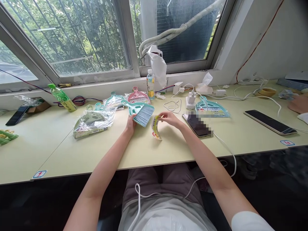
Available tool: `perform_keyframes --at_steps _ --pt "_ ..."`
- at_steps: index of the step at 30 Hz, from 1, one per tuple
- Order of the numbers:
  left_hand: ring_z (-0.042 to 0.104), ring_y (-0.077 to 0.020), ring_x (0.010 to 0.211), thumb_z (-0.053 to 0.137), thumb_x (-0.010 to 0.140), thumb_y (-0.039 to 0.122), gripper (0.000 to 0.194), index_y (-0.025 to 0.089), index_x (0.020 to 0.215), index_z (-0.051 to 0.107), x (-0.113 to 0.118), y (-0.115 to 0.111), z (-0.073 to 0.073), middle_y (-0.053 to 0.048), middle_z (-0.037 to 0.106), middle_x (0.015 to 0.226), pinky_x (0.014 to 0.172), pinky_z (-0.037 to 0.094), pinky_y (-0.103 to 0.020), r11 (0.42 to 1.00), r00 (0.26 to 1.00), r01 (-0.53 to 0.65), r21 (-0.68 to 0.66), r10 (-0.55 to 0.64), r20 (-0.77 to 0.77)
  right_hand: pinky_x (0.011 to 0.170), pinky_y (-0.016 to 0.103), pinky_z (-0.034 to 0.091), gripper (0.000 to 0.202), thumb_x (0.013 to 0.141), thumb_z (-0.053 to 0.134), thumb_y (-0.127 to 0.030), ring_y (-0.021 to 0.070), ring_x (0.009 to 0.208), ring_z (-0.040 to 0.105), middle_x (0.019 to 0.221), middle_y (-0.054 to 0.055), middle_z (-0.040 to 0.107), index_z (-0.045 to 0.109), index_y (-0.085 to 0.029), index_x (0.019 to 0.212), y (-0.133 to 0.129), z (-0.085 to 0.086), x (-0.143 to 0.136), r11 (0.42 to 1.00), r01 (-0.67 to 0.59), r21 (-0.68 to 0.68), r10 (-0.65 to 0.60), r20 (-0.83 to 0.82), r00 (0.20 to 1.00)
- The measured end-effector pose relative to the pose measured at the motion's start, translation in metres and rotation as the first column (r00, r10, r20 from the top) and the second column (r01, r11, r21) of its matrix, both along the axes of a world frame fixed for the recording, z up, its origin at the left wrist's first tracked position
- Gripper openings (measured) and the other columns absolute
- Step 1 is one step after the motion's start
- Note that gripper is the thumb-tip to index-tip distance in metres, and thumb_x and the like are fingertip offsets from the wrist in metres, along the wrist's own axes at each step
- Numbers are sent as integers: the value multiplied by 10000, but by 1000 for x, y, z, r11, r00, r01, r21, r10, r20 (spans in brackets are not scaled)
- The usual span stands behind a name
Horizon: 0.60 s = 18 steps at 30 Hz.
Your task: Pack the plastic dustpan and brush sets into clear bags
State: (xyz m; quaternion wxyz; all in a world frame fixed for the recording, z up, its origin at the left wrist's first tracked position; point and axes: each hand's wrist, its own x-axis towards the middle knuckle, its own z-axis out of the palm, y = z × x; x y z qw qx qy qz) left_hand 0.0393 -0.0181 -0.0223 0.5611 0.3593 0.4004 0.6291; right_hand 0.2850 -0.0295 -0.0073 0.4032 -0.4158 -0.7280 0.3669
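Observation:
My left hand (pixel 131 123) grips a small teal hand brush and dustpan set (pixel 144 115), its striped bristles tilted toward the right. Pinched in my right hand (pixel 169 118) is a curved yellow printed card label (pixel 155 129), which hangs just right of the bristles, apart from them. Behind the held set lie a pink dustpan set (pixel 138 95) and another teal set (pixel 113 98). A green dustpan set in clear plastic (pixel 92 122) rests to the left of my left hand.
A phone (pixel 197 124) lies right of my right hand, near a white charger (pixel 190 101) and a packaged teal dustpan set (pixel 211 108). Farther right are a second phone (pixel 269 122) and another person's hand (pixel 298 103). Bottles (pixel 150 85) stand or lean by the window.

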Motion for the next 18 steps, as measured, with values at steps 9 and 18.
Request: perform_keyframes --at_steps 9,18 --pt "674 -221 837 818 623 296 532 179 1084 579 11 -14 6 -85 681 1025 776 550 -352 974 942 226 -9 -221 -252 568 235 456 173 777 663 -333 85 502 583 814 -6 659 624 -176 839 1 -8 -9 970 241 -22 -242 -134 961" --pt "672 -271 925 824 533 147 602 181 1084 583 15 -23 11 -96 678 1061 758 569 -375 969 916 248 9 -231 -329 719 296 514 168 872 578 -305 115 532 624 928 13 699 610 -205 1003 1 -13 -12 908 397 132 -411 103 906"
